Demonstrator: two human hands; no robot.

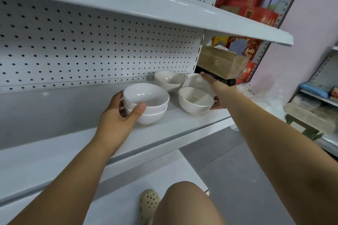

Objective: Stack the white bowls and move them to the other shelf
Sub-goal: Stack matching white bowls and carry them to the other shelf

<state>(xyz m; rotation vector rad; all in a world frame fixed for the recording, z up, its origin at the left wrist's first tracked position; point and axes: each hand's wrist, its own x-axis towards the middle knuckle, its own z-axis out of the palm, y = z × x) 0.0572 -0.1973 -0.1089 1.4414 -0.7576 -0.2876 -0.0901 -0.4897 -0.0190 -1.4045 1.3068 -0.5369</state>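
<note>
Two white bowls sit nested as a stack on the middle shelf. My left hand grips the stack from its left side, thumb on the front of the upper bowl. To the right stands a single white bowl, and a tilted bowl leans just behind it. My right hand wraps around the right side of this pair, fingers over the tilted bowl and thumb under the front one. Another white bowl lies tilted at the back by the pegboard.
An upper shelf hangs low over the bowls. A lower shelf juts out beneath. Red boxes and a wooden box fill the neighbouring bay on the right. Another rack stands far right.
</note>
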